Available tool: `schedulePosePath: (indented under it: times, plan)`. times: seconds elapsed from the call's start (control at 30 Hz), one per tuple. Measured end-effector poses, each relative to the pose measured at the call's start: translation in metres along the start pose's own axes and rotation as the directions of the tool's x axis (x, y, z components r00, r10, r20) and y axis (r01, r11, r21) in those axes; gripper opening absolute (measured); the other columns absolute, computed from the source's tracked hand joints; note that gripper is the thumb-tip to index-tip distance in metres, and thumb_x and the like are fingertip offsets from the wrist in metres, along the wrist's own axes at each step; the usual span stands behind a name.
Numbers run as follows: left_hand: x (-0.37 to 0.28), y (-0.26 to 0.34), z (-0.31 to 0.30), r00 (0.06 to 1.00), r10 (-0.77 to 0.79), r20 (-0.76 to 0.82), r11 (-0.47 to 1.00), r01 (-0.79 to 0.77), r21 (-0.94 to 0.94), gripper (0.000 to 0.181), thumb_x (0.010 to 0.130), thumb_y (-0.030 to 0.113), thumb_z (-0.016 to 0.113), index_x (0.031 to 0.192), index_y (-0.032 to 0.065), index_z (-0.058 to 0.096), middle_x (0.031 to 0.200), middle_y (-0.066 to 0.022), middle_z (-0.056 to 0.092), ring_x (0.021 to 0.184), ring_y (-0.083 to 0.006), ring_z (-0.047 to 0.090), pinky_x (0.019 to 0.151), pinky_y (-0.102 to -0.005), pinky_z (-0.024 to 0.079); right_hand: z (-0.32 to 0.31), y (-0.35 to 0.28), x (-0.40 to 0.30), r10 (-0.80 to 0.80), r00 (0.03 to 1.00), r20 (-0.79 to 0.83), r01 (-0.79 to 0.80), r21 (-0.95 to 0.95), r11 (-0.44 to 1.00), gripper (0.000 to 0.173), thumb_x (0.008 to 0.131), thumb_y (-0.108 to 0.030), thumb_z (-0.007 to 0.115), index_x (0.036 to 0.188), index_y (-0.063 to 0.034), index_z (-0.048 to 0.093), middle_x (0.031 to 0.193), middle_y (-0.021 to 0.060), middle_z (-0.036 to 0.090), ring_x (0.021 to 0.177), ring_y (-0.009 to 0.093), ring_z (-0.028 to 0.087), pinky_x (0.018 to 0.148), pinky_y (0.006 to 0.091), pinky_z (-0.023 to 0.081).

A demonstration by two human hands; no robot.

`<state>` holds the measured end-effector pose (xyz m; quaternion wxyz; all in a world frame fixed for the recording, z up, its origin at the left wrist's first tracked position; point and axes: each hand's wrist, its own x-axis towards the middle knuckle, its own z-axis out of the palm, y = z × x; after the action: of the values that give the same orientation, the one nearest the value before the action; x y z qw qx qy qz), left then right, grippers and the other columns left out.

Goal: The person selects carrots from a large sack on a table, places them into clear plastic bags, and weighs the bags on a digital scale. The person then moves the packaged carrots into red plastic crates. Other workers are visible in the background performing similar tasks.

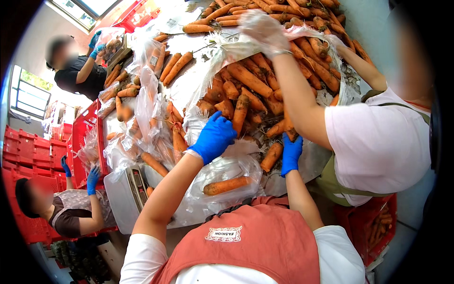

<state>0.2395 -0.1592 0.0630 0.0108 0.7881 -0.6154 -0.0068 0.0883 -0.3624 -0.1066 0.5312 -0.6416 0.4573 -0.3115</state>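
My left hand [215,136], in a blue glove, rests at the near edge of a white woven sack [198,92] filled with soil-marked carrots. Its curled fingers are beside a thick carrot [241,113]; whether they grip it is unclear. My right hand [292,153], also gloved in blue, is closed around the lower end of a carrot [289,122]. A short, broad carrot [272,157] lies just left of that hand on the metal tabletop [275,184]. Below my left hand, a single carrot [227,185] lies on or in clear plastic bags [244,165].
At right, a co-worker's gloved hand [264,32] reaches over the sack, the arm close to mine. A scale [124,198] stands at left. More carrots [269,9] are heaped at the far end. Two people work on the left by red crates [87,131]. Another red crate [385,227] sits at lower right.
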Motion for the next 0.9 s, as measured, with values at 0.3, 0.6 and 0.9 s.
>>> schedulePosePath:
  times: [0.3, 0.6, 0.9]
  plan:
    - [-0.070, 0.029, 0.015, 0.923, -0.263, 0.281, 0.926, 0.324, -0.196, 0.023, 0.086, 0.027, 0.054, 0.075, 0.0079, 0.059, 0.072, -0.0134, 0.059, 0.064, -0.0320, 0.060, 0.055, -0.0419, 0.047, 0.018, -0.083, -0.026, -0.625, 0.757, 0.189, 0.652, -0.151, 0.744, 0.052, 0.074, -0.005, 0.062, 0.124, -0.0048, 0.050, 0.127, 0.0176, 0.046, 0.120, 0.035, 0.041, 0.102, 0.0429, 0.031]
    - [-0.049, -0.036, 0.021, 0.518, -0.835, -0.187, 0.551, 0.777, -0.306, 0.025, 0.080, 0.006, 0.046, 0.105, 0.0013, 0.048, 0.102, -0.0241, 0.053, 0.092, -0.0436, 0.055, 0.076, -0.0493, 0.046, 0.093, -0.136, -0.070, -0.529, 0.441, 0.725, 0.864, -0.185, 0.468, 0.072, 0.077, -0.038, 0.062, 0.136, -0.0055, 0.033, 0.129, 0.0182, 0.043, 0.124, 0.035, 0.036, 0.109, 0.0512, 0.014]
    - [0.001, -0.160, -0.008, 0.487, -0.852, -0.193, 0.351, 0.256, -0.901, 0.039, 0.091, 0.018, 0.055, 0.124, -0.0012, 0.050, 0.114, -0.0072, 0.059, 0.101, -0.0141, 0.054, 0.091, -0.0255, 0.041, 0.086, -0.135, -0.070, -0.516, 0.444, 0.733, 0.883, -0.261, 0.390, 0.081, 0.076, -0.052, 0.060, 0.136, -0.0058, 0.033, 0.129, 0.0179, 0.043, 0.124, 0.036, 0.036, 0.106, 0.0514, 0.018]
